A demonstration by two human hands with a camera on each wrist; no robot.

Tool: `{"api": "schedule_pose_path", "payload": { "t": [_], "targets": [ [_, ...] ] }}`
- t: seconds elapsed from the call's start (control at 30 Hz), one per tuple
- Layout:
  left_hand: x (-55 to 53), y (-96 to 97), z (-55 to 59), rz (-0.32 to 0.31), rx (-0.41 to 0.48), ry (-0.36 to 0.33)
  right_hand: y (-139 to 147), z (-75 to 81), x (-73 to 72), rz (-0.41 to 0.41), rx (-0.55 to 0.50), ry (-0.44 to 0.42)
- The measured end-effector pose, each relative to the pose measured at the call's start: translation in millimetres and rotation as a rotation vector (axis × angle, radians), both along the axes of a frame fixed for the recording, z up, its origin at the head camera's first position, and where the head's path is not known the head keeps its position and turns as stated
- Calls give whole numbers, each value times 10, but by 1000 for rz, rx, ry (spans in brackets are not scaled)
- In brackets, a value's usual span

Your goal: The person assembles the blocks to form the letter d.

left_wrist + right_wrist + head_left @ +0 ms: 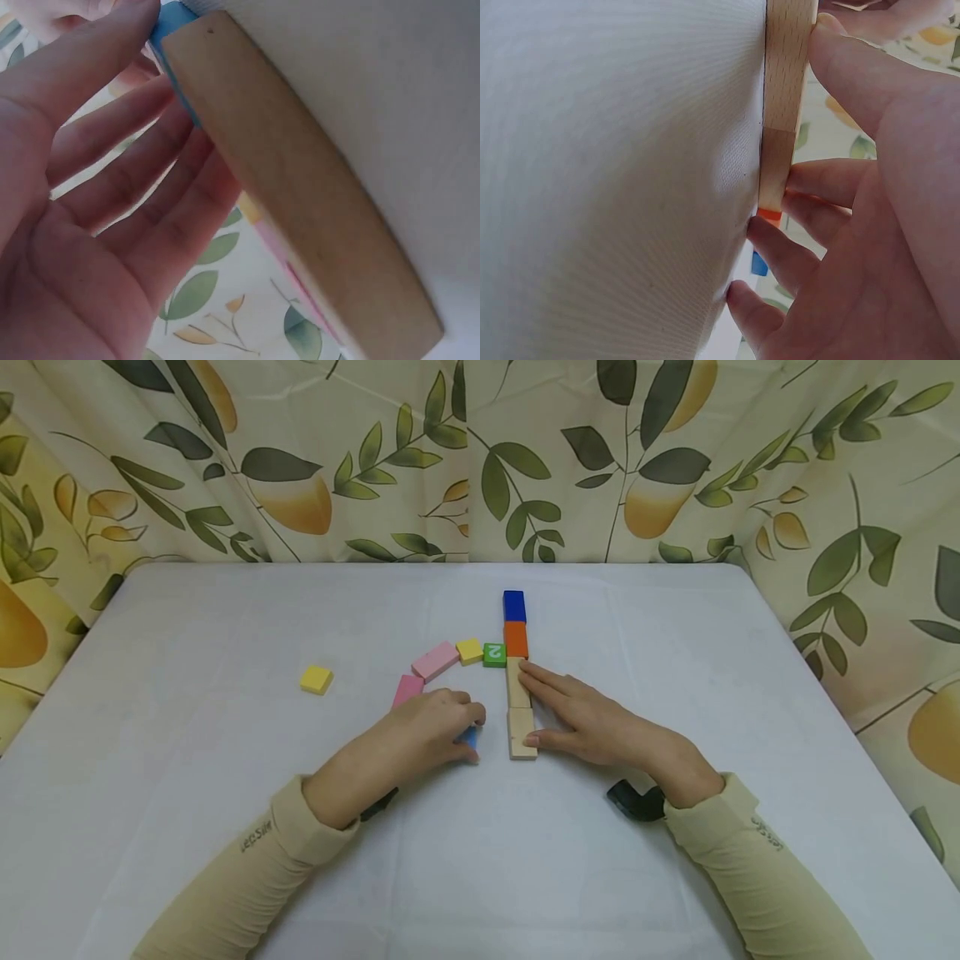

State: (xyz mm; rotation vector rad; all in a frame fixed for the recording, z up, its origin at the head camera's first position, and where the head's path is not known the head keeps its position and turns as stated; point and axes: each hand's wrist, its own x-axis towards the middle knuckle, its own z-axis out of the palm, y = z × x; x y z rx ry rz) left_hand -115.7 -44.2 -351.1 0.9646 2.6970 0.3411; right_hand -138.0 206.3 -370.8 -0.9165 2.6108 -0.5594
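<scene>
My left hand (435,722) pinches a light blue block (468,737) between thumb and fingers, low over the table; the hand covers most of it. In the left wrist view a long plain wooden block (300,187) lies beside those fingers, hidden from the head view. My right hand (600,718) rests along the right side of two plain wooden blocks (519,683) laid end to end, its fingers extended and its thumb at the nearer one. An orange block (516,639) and a dark blue block (514,606) continue that straight row away from me.
A green block marked 2 (494,655) touches the row's left side. From it curve a yellow block (469,652), a light pink block (435,662) and a darker pink block (407,691). Another yellow block (317,680) lies apart on the white table (187,693).
</scene>
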Motion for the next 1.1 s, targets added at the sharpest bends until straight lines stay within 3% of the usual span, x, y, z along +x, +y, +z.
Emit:
{"api": "schedule_pose_path", "payload": {
  "t": [0.33, 0.73, 1.1],
  "targets": [
    [10, -27, 68, 38, -43, -86, -4, 12, 9, -5, -1, -5],
    [8, -43, 74, 30, -40, -89, -2, 8, 7, -4, 1, -8],
    [-39, -140, 179, 85, -36, -82, -8, 10, -2, -10, 12, -17]
  ]
}}
